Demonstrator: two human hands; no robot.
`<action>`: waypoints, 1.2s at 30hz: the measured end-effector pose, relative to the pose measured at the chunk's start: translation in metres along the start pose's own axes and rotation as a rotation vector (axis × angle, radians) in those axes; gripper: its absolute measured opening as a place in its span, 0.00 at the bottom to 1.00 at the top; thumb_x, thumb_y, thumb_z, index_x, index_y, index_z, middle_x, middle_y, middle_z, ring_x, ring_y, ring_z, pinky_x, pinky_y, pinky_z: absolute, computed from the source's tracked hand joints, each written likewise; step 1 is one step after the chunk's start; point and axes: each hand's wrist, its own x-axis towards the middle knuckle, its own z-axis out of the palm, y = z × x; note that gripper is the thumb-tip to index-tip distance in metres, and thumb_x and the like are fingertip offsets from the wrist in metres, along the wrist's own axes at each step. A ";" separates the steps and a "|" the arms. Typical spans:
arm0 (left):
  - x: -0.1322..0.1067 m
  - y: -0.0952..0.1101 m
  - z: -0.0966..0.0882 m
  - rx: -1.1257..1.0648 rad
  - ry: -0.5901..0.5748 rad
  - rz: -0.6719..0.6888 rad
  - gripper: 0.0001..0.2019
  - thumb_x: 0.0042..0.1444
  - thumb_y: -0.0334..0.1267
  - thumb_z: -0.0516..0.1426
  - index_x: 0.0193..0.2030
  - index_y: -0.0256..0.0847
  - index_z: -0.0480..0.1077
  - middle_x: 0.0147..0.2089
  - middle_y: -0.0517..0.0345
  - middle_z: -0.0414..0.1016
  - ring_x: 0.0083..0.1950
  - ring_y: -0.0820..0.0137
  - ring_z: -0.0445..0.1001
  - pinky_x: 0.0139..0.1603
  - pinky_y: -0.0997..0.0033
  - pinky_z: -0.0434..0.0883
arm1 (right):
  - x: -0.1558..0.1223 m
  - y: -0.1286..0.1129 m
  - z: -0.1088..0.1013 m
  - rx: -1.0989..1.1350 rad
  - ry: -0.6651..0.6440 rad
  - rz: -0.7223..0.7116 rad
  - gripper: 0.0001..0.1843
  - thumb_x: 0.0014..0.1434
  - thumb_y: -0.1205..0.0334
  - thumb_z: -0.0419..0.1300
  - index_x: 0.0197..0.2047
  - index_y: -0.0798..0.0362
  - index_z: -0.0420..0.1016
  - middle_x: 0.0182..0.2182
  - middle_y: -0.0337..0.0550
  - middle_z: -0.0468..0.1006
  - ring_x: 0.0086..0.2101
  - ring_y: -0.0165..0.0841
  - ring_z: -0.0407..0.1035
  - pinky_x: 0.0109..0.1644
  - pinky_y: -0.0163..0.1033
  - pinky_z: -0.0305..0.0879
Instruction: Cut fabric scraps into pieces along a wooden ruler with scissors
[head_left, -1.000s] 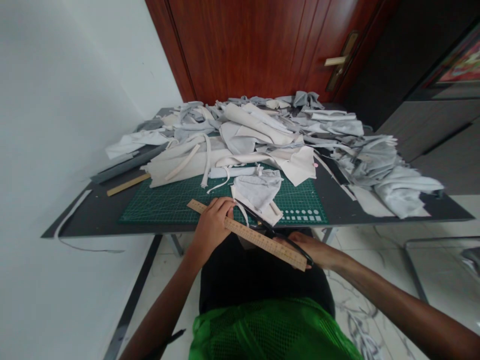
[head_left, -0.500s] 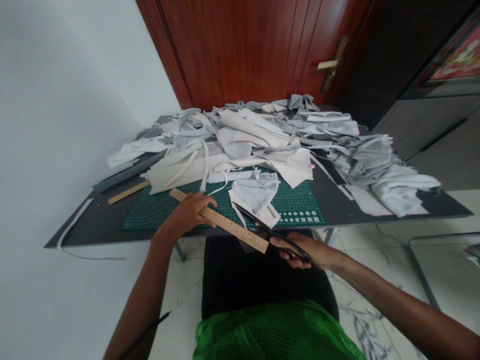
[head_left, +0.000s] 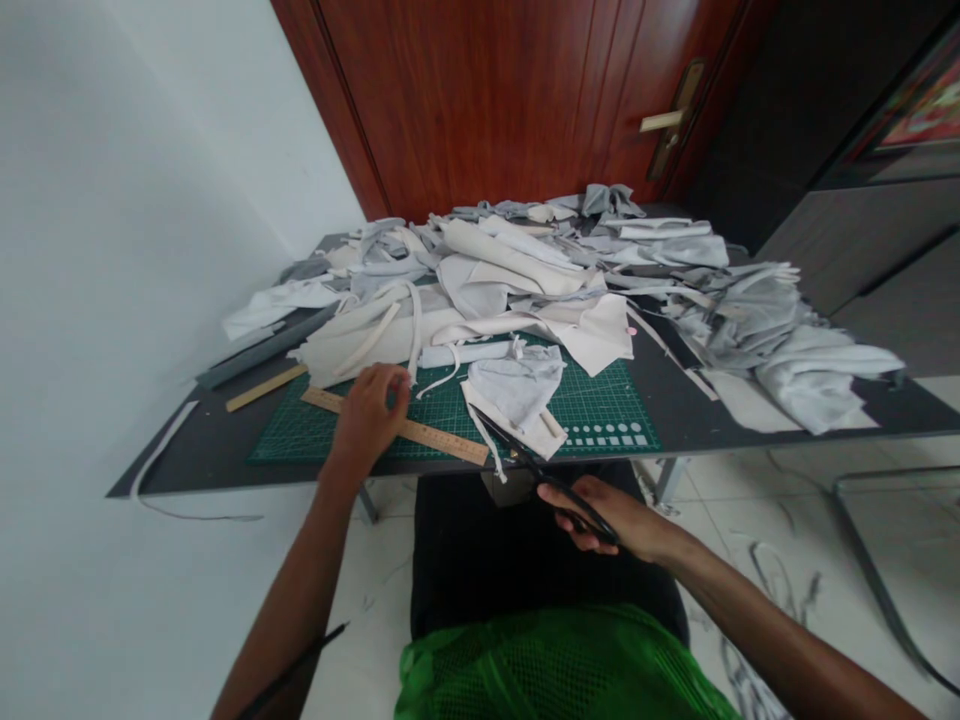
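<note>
My right hand (head_left: 596, 515) is closed around the black handles of a pair of scissors (head_left: 531, 463) at the table's front edge. The blades point up and left, partly beneath a grey-white fabric piece (head_left: 517, 385) and a narrow pale strip (head_left: 489, 438). Raised over the wooden ruler (head_left: 442, 440), my left hand (head_left: 373, 410) has thumb and forefinger curled into a pinch close to the end of a cream strip (head_left: 414, 345). Whatever those fingertips hold, if anything, is too small to tell. The ruler lies slanted on the green cutting mat (head_left: 600, 400).
Pale and grey fabric scraps (head_left: 510, 250) cover the back of the dark table (head_left: 180, 455). More crumpled cloth (head_left: 810, 370) lies at the right. A second wooden strip (head_left: 266, 387) rests at the left. A door (head_left: 487, 100) stands behind, a white wall (head_left: 150, 200) left.
The ruler has slid left and back onto the mat, away from the scissors. My left hand has let it go and risen into a pinch. My right hand stays nearly in place.
</note>
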 end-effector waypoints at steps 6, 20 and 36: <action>0.013 0.070 0.029 0.112 -0.320 -0.187 0.20 0.69 0.51 0.53 0.30 0.43 0.74 0.28 0.52 0.77 0.34 0.60 0.78 0.35 0.67 0.64 | -0.005 -0.005 0.007 -0.120 0.060 0.000 0.42 0.49 0.16 0.55 0.23 0.52 0.66 0.11 0.32 0.62 0.12 0.21 0.51 0.15 0.30 0.43; 0.034 0.052 0.035 -0.123 -0.473 -0.233 0.14 0.55 0.35 0.55 0.18 0.42 0.64 0.20 0.57 0.71 0.26 0.67 0.75 0.31 0.72 0.63 | -0.001 -0.005 0.011 -0.140 0.074 0.025 0.44 0.44 0.12 0.53 0.23 0.51 0.66 0.11 0.32 0.62 0.12 0.21 0.52 0.15 0.31 0.46; 0.012 0.025 0.050 -0.636 -0.280 -0.287 0.10 0.53 0.38 0.59 0.41 0.39 0.76 0.34 0.55 0.82 0.32 0.67 0.80 0.31 0.72 0.73 | 0.020 0.006 0.012 0.093 0.041 -0.166 0.40 0.48 0.21 0.63 0.19 0.53 0.64 0.15 0.30 0.57 0.16 0.20 0.49 0.21 0.34 0.37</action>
